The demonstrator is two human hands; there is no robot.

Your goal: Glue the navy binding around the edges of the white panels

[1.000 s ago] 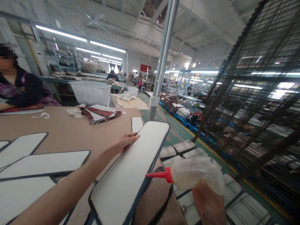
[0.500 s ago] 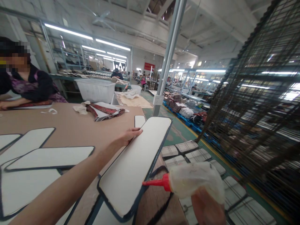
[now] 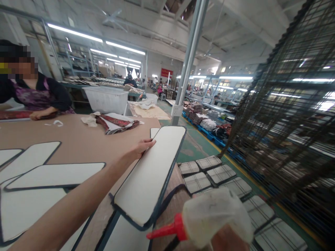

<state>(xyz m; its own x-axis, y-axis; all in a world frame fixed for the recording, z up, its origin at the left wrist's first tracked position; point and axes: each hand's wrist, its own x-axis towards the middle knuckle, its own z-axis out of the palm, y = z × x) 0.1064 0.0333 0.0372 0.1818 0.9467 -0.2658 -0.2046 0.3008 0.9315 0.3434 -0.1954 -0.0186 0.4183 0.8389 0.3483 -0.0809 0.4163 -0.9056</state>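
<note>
My left hand (image 3: 145, 145) pinches the far left edge of a long white panel (image 3: 153, 176) with rounded corners and a dark border, holding it tilted above the table. At the lower right, my right hand (image 3: 227, 238) is wrapped round a translucent squeeze bottle (image 3: 214, 212) with a red nozzle. The nozzle tip is just below the panel's near end, apart from its edge as far as I can see. Part of the right hand is hidden by the bottle. Beneath the held panel lies another white panel (image 3: 125, 235).
More dark-edged white panels (image 3: 56, 175) overlap on the brown table (image 3: 115, 148) at left. Patterned red fabric pieces (image 3: 117, 122) lie farther back. A co-worker (image 3: 34, 90) leans at the far left. Smaller panels (image 3: 221, 173) rest at right, beside a wire rack (image 3: 285, 104).
The bottle has moved down and left, its nozzle shifting from the panel's right edge to below its near end. The panel has shifted slightly up and left. The co-worker's hands have moved.
</note>
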